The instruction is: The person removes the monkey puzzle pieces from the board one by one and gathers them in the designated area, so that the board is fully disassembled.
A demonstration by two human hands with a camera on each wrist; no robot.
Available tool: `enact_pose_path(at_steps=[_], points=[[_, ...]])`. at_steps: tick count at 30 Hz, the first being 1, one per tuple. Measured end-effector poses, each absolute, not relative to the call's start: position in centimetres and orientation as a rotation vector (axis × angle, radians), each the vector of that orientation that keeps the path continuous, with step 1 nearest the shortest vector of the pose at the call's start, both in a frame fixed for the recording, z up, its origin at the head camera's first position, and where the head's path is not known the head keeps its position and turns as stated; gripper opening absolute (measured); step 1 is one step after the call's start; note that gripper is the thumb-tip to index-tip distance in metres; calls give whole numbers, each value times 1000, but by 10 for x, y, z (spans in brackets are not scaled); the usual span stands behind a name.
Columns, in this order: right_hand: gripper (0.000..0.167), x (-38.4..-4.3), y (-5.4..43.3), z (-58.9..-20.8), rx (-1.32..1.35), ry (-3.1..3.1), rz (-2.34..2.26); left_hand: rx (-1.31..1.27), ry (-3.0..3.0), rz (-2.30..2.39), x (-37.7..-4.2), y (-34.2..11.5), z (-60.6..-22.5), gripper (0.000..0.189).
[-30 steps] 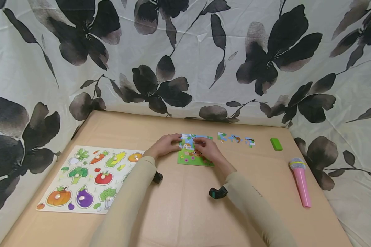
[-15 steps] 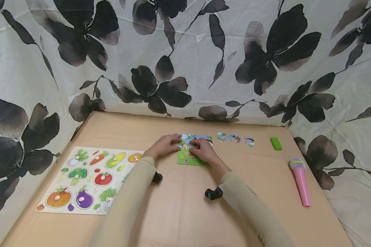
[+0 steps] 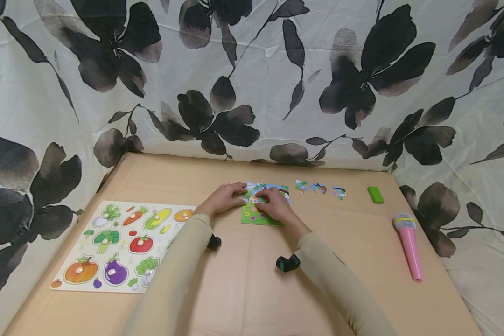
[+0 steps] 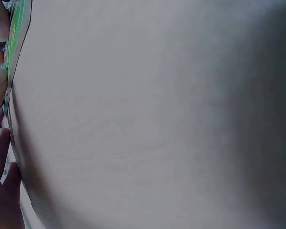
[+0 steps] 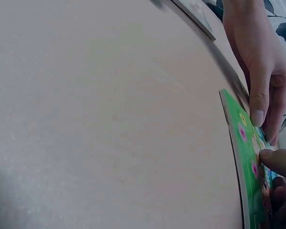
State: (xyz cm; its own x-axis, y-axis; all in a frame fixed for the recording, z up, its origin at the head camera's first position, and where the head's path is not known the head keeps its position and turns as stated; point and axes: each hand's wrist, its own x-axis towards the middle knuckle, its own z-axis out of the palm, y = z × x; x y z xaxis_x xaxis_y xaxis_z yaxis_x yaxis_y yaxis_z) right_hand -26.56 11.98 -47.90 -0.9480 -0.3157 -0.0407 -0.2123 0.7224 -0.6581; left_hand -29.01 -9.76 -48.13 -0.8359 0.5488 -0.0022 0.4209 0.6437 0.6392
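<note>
Two hands at one small picture puzzle (image 3: 256,215), near the middle of the counter's (image 3: 243,280) far edge.
Puzzle flat, pale along its cut side; bright green below with pink and yellow flowers, blue above, small house midway, part hidden by the right hand (image 3: 276,203). Left hand (image 3: 224,198): thumb and forefinger apart, tips touching the board's left edge. Right hand: fingers bent over the board, thumb on its surface; cannot tell whether they pinch anything. Three loose pieces (image 3: 320,188), mostly blue, in a row just off its right edge. Green block (image 3: 375,195) near counter's far right corner; pink microphone (image 3: 409,249) by the right edge.
</note>
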Motion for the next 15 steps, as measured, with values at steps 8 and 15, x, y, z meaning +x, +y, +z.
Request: enact_pose_path(at_steps=[8,15], points=[[32,-267,119,-478,-402,2754,-1043,769,2663,970,-289,-97,-481,45],[31,-267,118,-479,-404,2770,-1068,771,2660,973,-288,-96,-479,45]])
